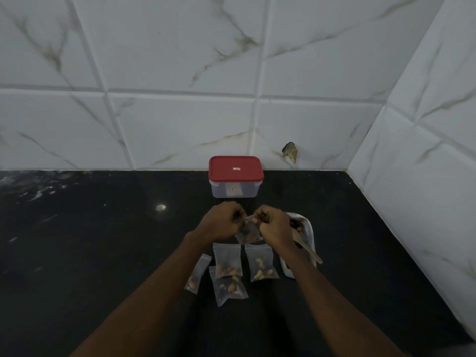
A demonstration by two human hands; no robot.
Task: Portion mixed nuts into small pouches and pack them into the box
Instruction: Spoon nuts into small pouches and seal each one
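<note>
Working over dark counter (103, 253), keeping box (235, 189) by the wall, red lid (235, 168) on, probably nothing packed yet. Leaving nut bag (309, 235) and wooden spoon (310, 251) just beside right wrist, four filled pouches (228, 261) lying nearer the body. Pinching fifth pouch (248, 234) by its top with left hand (221, 224) and right hand (274, 228), fingers curled, likely sealing. Risking half-pressed seal and spilling nuts, or knocking spoon with right forearm.

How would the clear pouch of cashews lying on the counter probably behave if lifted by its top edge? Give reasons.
The pouch would probably flop, since its film looks thin and wrinkled. It likely hangs bottom-heavy, because the cashews sit bunched at one end. It seems light, holding only a few.
</note>
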